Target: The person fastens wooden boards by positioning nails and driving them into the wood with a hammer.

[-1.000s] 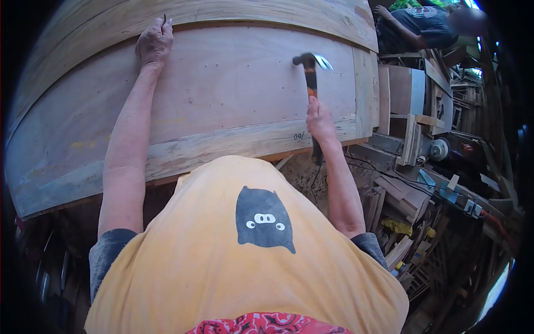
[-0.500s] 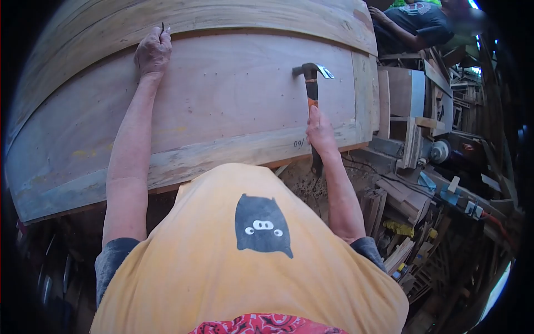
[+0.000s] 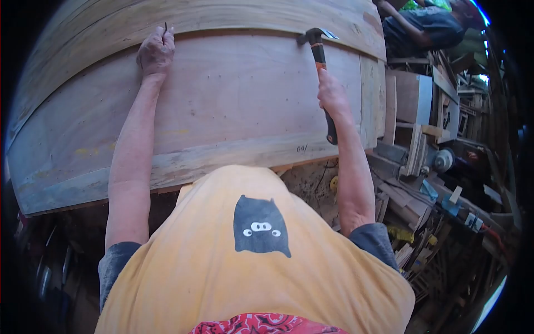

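Observation:
Near the upper edge of a wooden panel (image 3: 239, 94), my left hand (image 3: 156, 53) pinches a small thin dark object (image 3: 166, 26), which looks like a nail, against a pale wooden board (image 3: 233, 15). My right hand (image 3: 332, 92) is wrapped round the black and orange handle of a claw hammer (image 3: 317, 51). The hammer's head is over the upper right of the panel, close to the board's lower edge. Small dark marks dot the panel, and "09/" is written on its near strip.
Another person (image 3: 425, 28) is at the upper right behind the panel. Wooden boxes (image 3: 409, 94), a round grey machine part (image 3: 443, 160), cables and stacked wood scraps (image 3: 409, 209) fill the right side. Dark clutter lies below the panel at left.
My right hand has moved the hammer up and slightly right, from mid-panel to the board's lower edge. My left hand has stayed at its place with the small object.

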`<state>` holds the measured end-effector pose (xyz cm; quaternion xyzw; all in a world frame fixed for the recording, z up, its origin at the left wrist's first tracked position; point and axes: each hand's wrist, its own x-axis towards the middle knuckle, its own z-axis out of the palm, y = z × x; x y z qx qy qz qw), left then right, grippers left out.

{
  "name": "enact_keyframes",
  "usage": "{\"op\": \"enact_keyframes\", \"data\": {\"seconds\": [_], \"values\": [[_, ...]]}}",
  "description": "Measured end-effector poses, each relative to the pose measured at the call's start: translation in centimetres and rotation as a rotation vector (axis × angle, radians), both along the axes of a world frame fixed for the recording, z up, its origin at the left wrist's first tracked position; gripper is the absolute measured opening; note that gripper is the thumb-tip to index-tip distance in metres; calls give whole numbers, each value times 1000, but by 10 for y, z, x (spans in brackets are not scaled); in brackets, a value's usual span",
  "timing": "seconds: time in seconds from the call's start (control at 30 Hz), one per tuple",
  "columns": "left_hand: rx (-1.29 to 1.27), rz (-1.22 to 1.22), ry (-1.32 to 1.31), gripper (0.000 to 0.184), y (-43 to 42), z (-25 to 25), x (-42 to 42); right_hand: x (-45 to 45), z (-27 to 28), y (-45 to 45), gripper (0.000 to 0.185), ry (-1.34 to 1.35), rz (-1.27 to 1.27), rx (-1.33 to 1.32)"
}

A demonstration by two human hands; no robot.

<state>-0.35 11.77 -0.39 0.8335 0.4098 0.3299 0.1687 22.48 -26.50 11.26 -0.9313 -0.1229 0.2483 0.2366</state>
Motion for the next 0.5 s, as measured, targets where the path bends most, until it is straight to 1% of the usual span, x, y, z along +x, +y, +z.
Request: {"op": "enact_keyframes", "data": {"seconds": [0.03, 0.1, 0.13, 0.17, 0.2, 0.27, 0.37, 0.5], "values": [[22, 26, -6, 33, 1, 1, 0, 4, 11, 10, 52, 20, -16, 95], [10, 30, 17, 32, -8, -1, -1, -15, 26, -2, 54, 91, -93, 258], [-4, 35, 29, 32, -7, 1, 0, -23, 24, -2, 55, 13, -57, 272], [-11, 42, 42, 32, -4, 6, -1, -13, -2, -9, 54, -243, 186, 234], [13, 29, 5, 33, -5, 6, -1, 6, -42, -29, 52, -504, 424, 192], [22, 14, -7, 33, -5, 3, -1, -2, -45, -24, 54, -172, 187, -29], [31, 24, -22, 33, -1, 4, 0, -32, 6, 6, 52, 149, 30, 113], [-8, 23, -22, 33, -5, 7, 0, -68, 36, 36, 51, 128, 91, 293]]}}
